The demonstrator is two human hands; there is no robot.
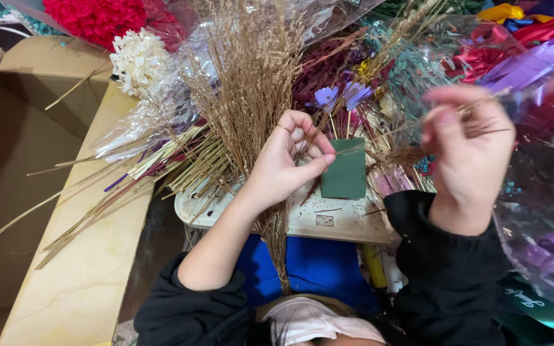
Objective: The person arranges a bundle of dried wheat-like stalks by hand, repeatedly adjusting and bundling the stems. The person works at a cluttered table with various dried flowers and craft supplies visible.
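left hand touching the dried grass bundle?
Touching. Head view shows the left hand with its fingers closed around the stems of the dried grass bundle.

Bright, even overhead light — colours saturated, no hard shadows. Soft shade only under the left hand (286,163) and inside the cardboard box (14,147) at left. Glare streaks on the clear cellophane (161,109) and on the purple wrap (546,250) at right. Motion blur on the right hand (466,144), fingers smeared. Centre sharp — dried grass (245,83) crisp. Wide-angle stretch at the edges, bottom foreground soft.
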